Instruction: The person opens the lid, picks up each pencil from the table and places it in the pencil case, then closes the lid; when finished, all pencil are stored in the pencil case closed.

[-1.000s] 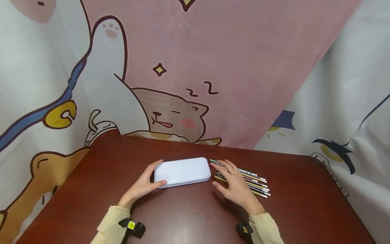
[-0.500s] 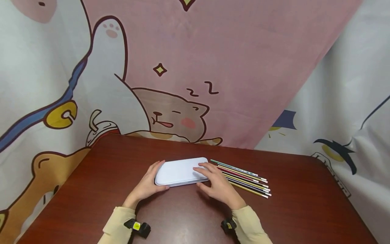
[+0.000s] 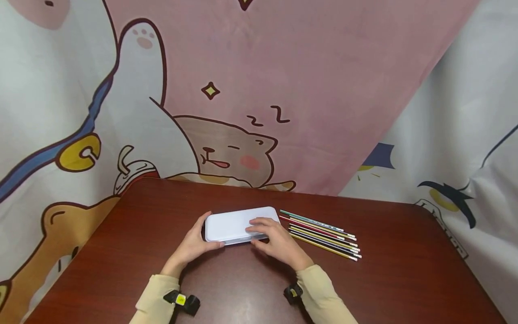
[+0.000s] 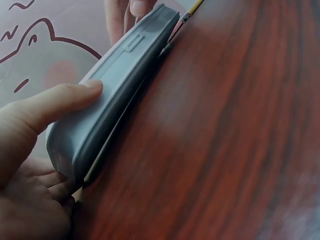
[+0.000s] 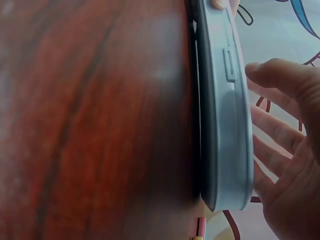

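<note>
A closed, pale white-blue pencil case (image 3: 234,223) lies flat on the table, its latch side toward me. My left hand (image 3: 192,245) grips the left end, with the thumb (image 4: 82,94) on the front wall and the fingers round the far side. Over the right half of the lid is my right hand (image 3: 277,240), fingers extended across the top. In the right wrist view its thumb (image 5: 270,74) is at the lid's edge beside the latch (image 5: 229,65). Several pencils (image 3: 323,236) with white erasers lie fanned out to the right of the case.
The dark red-brown wooden table (image 3: 243,288) has a cartoon-printed cloth (image 3: 323,90) hanging behind it and along both sides. Each wrist carries a small black camera, one on the left (image 3: 188,303) and one on the right (image 3: 293,293).
My right hand has moved left from above the pencils onto the lid of the case, uncovering the pencils. The left hand stays on the case's left end.
</note>
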`<state>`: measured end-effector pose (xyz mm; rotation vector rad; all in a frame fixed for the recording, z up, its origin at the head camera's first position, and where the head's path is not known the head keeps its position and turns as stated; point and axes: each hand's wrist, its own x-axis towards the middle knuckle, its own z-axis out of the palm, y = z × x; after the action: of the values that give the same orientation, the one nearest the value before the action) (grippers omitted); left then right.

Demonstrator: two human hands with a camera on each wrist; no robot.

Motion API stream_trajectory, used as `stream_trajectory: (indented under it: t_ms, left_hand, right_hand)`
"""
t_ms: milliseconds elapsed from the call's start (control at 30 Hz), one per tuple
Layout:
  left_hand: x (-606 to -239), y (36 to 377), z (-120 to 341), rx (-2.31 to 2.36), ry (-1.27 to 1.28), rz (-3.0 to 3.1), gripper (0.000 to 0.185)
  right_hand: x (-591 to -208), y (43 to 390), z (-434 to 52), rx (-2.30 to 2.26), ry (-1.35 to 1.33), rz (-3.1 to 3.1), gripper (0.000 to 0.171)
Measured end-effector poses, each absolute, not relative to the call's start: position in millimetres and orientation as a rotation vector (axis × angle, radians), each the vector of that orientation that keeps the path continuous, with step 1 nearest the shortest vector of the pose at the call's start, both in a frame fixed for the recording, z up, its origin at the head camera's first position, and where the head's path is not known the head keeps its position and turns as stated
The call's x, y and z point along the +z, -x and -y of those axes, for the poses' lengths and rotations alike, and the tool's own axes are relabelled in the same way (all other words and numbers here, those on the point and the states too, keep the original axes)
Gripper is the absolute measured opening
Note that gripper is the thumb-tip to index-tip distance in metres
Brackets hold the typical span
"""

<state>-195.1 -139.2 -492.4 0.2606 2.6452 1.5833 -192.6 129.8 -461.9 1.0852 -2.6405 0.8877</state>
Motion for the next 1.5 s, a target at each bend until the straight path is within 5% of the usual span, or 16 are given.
stream_trajectory:
  t_ms: [1000, 1500]
  left_hand:
    - [-471, 192, 130, 1.858, -0.061, -2.392, 0.065]
    - [-484, 193, 137, 1.803, -0.216, -2.350, 0.073]
  right_hand:
    - [-461, 217, -126, 0.727, -1.192, 2.141, 0.021]
    - [-441, 221, -133, 0.784, -1.187, 2.208, 0.025]
